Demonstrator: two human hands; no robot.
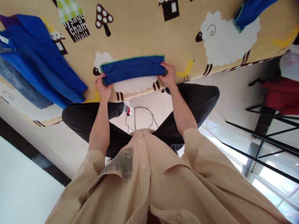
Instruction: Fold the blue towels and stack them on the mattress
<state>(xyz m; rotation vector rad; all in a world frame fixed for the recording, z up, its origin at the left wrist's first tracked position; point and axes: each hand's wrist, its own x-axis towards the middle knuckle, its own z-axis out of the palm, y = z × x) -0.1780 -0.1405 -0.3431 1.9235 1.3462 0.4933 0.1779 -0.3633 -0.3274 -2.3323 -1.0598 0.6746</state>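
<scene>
A blue cloth (134, 69) with green edging, folded into a long strip, lies flat on the patterned tablecloth (140, 34) near the table's front edge. My left hand (103, 88) pinches the strip's left end, its thumb and fingertips at the corner. At the other end, my right hand (168, 74) grips the cloth, with its fingertips on top near the right edge. Part of the strip's right edge is hidden under my fingers.
Blue garments (39, 59) and a denim piece (23, 81) are heaped on the table's left side. Another blue cloth (252, 12) lies at the upper right. Below the edge are my knees and a round metal stool frame (140, 109). A black metal rack (261, 137) stands at right.
</scene>
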